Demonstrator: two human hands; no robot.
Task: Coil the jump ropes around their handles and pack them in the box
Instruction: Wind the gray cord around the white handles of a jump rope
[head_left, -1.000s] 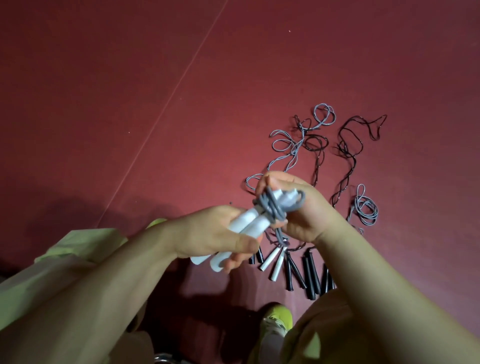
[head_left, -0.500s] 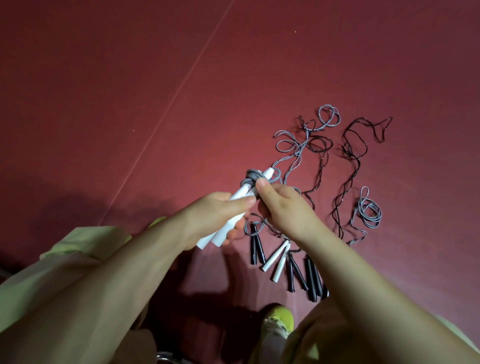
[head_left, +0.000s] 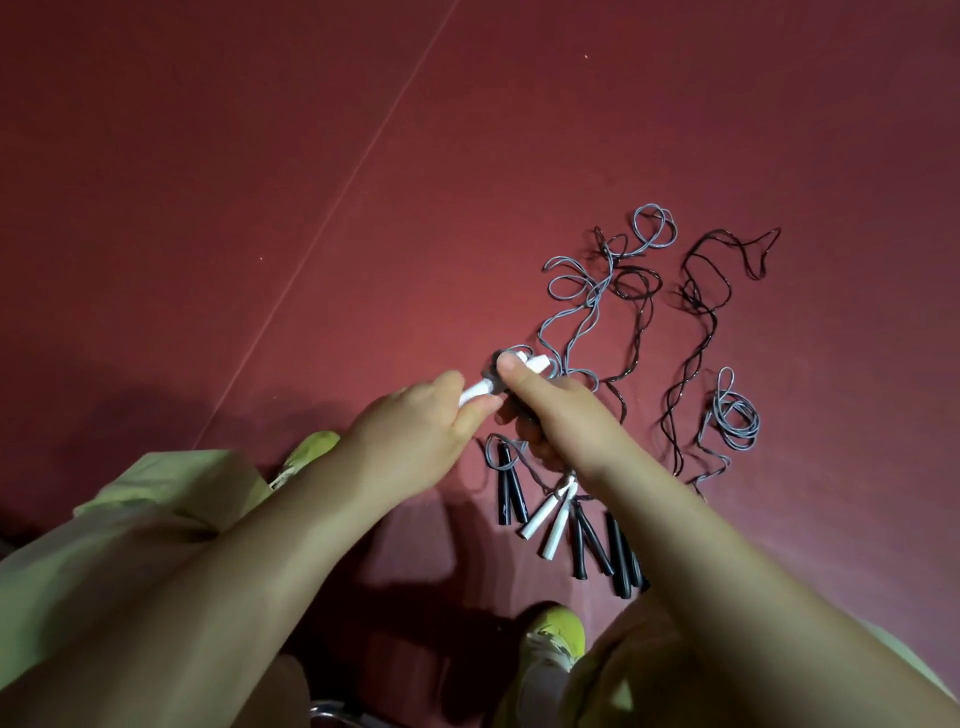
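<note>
1. The person is holding a pair of white handles above the red floor, with both hands meeting on them near the middle of the view.
2. The left hand is gripping the lower part of the white handles, its fingers curled round them.
3. The right hand is clamping the upper part, its thumb pressing on the grey rope that is sitting wound around the handles near their top end.
4. The two hands are touching each other around this bundle.
5. A loose length of grey cord is lying in loops on the floor beyond the hands; whether it is joining the held bundle cannot be told.
6. Black ropes are lying strung out on the floor to the right, and a small grey coil is sitting beside them.
7. Below the hands, several black handles and another pair of white ones are lying side by side on the floor, partly hidden by the right forearm.
8. Yellow-green shoes and light green trousers are showing at the bottom of the view.
</note>
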